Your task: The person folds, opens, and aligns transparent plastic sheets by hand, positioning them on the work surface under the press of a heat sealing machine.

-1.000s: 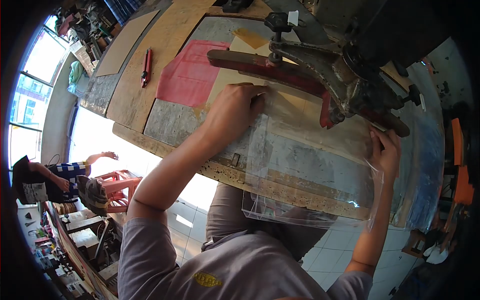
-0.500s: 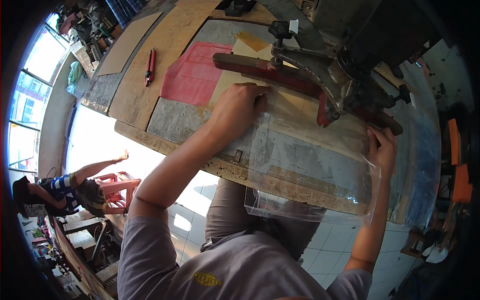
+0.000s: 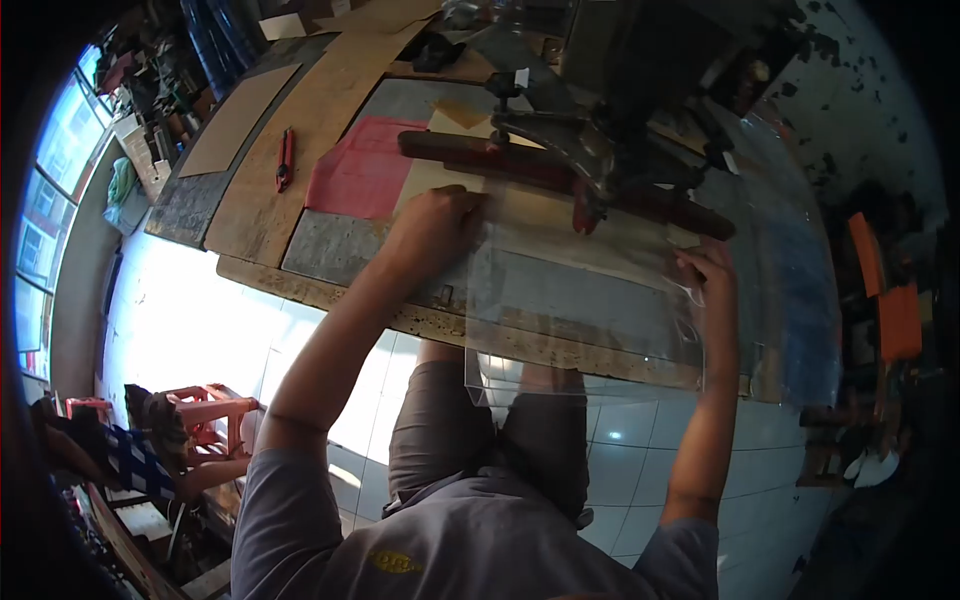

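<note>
A clear plastic piece with folded edges (image 3: 585, 330) spans the space between my hands and hangs over the table's front edge. My left hand (image 3: 435, 228) is closed at its upper left corner, fingertips partly hidden. At the upper right corner, my right hand (image 3: 708, 270) pinches the plastic between thumb and fingers. Just beyond both hands is the dark red bar (image 3: 445, 148) of a press, carried by a metal bracket (image 3: 560, 135). Under the bar lies a pale yellowish sheet (image 3: 550, 218), partly seen through the plastic.
A red translucent sheet (image 3: 360, 168) lies left of the press, and a red utility knife (image 3: 285, 160) rests on a wooden board (image 3: 250, 215). Brown cardboard (image 3: 240, 120) is farther left. More clear plastic (image 3: 800, 320) hangs at the right. Another person (image 3: 130, 460) is by a pink stool (image 3: 215, 415).
My view has shifted, so table and press sit farther left in it. Both hands keep hold of the plastic, the right now slightly farther from the bar. The other person's pose has changed.
</note>
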The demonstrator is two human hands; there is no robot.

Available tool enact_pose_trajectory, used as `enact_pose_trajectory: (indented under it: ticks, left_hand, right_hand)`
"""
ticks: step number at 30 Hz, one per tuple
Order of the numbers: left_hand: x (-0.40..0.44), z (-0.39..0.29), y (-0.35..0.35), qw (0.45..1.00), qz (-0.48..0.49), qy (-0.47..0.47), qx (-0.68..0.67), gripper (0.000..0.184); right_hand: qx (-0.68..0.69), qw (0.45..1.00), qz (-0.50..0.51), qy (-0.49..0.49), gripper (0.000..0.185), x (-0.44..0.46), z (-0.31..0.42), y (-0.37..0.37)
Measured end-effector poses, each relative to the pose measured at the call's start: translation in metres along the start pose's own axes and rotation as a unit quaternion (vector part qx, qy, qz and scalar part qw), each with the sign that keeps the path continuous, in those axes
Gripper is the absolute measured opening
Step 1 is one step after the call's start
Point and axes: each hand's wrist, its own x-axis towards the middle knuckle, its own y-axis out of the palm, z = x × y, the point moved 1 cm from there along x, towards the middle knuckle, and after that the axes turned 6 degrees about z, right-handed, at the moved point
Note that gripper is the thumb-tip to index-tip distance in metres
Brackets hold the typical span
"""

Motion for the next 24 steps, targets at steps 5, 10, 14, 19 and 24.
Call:
enact_pose_trajectory:
  ticks: [5,10,14,19,24]
  left_hand:
    - [-0.042,-0.014,-0.022,1.000,-0.023,0.008,0.004,0.023]
    - [-0.106,-0.011,-0.021,0.985,-0.169,0.013,0.014,0.018]
    - [-0.137,0.003,0.008,0.958,-0.279,-0.013,0.060,0.027]
    - [-0.148,0.016,0.047,0.916,-0.366,-0.016,0.161,0.051]
    - [-0.150,0.020,0.050,0.914,-0.367,-0.010,0.172,0.053]
  right_hand:
    - [0.070,0.993,-0.077,0.049,0.026,-0.058,0.036,0.002]
    - [0.021,0.990,-0.133,0.039,0.020,-0.083,0.032,-0.006]
    - [0.042,0.983,-0.174,0.048,0.017,-0.082,0.036,-0.007]
    - [0.048,0.980,-0.185,0.052,0.016,-0.084,0.034,-0.007]
    - [0.039,0.979,-0.192,0.057,0.016,-0.083,0.036,-0.007]
